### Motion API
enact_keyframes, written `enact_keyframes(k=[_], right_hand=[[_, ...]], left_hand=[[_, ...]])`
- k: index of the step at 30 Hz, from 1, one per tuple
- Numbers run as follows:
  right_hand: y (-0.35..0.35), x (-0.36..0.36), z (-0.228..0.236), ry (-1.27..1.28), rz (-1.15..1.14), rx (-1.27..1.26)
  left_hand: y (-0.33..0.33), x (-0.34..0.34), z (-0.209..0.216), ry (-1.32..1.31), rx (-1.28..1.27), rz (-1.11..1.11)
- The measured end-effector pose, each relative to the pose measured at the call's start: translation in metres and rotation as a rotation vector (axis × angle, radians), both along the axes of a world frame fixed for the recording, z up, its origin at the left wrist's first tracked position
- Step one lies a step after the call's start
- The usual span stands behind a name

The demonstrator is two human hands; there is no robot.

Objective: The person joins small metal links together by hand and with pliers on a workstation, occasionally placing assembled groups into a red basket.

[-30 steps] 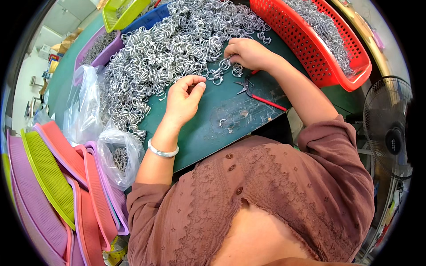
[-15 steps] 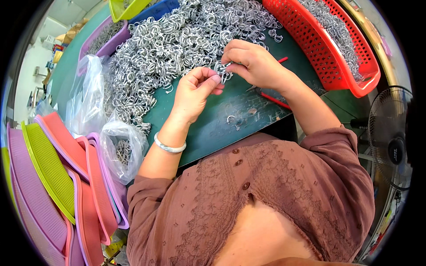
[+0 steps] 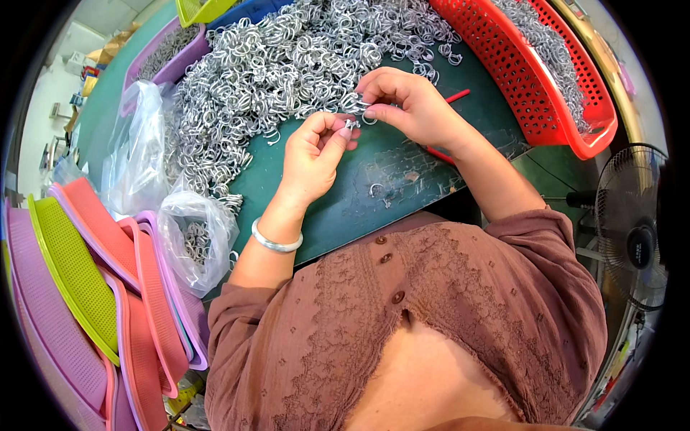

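Note:
My left hand (image 3: 315,154) pinches a small silvery metal piece (image 3: 351,124) between thumb and fingertips; its exact shape is too small to make out. Just beside it, a metal ring (image 3: 369,120) sits at the thumb and fingertips of my right hand (image 3: 408,106), which is closed on it. Both hands hover over the near edge of a large heap of silvery metal rings (image 3: 287,72) on the green table (image 3: 330,208). Below my hands, a single open ring (image 3: 375,189) lies on the tabletop.
Red handles of a tool (image 3: 458,95) stick out beneath my right wrist. At right stands a red perforated basket (image 3: 514,86) of metal pieces, with a fan (image 3: 636,230) beyond. Left are a clear plastic bag (image 3: 205,230) of metal parts, stacked colourful baskets (image 3: 72,280) and a purple basket (image 3: 194,54).
My hands have drawn slightly apart. The metal pieces that were together between my fingertips now show separately, one at each hand. The view has shifted a little.

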State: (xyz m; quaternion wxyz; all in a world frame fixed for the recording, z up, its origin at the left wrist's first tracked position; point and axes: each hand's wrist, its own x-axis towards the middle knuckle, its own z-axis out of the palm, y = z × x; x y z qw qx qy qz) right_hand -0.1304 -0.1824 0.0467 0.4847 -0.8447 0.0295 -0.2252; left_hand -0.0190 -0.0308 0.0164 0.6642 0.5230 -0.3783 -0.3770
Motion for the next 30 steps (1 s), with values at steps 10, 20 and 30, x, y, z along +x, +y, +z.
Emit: enact_keyframes(k=[10, 20, 30], right_hand=[[0.004, 0.001, -0.009, 0.054, 0.033, 0.592], [0.012, 0.002, -0.013, -0.034, 0.126, 0.597], [0.014, 0.003, -0.015, 0.002, 0.124, 0.603]], left_hand=[[0.001, 0.008, 0.006, 0.314, -0.022, 0.085], [0.002, 0.009, 0.001, 0.476, -0.082, 0.04], [0.003, 0.007, 0.01, 0.39, -0.012, 0.033]])
